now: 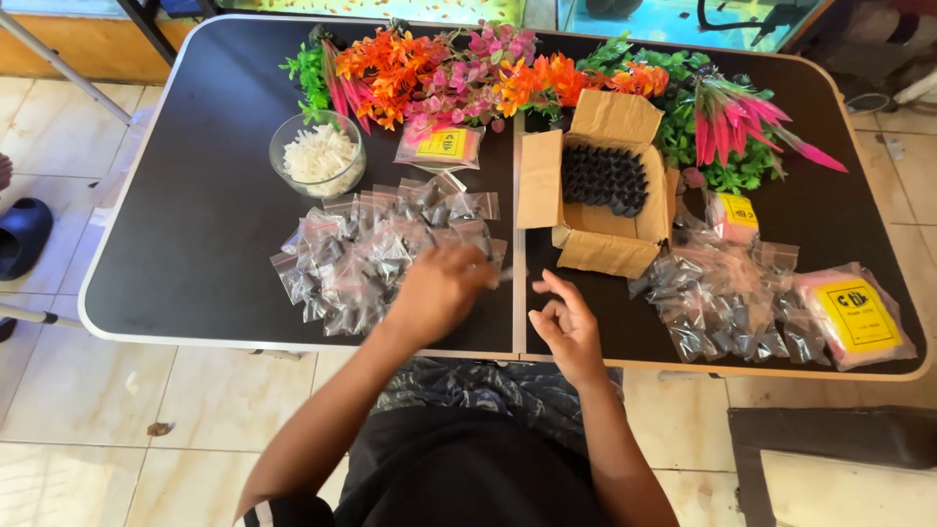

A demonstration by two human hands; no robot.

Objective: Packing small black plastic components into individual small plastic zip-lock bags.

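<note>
Sorting small bagged parts at a black table (195, 215)

Left hand (439, 288) blurred over bag pile (371, 259), grip impossible to tell; right hand (566, 327) loosely curled, empty. Could nudge bags off the near edge.

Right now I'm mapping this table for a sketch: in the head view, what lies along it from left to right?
Glass bowl of white pieces → left pile of small clear bags → open cardboard box of black parts → right pile of clear bags → pink packet with yellow label.

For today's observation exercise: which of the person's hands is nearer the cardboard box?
Right. The right hand is just below the cardboard box; the left hand is farther left, over the small bags.
</note>
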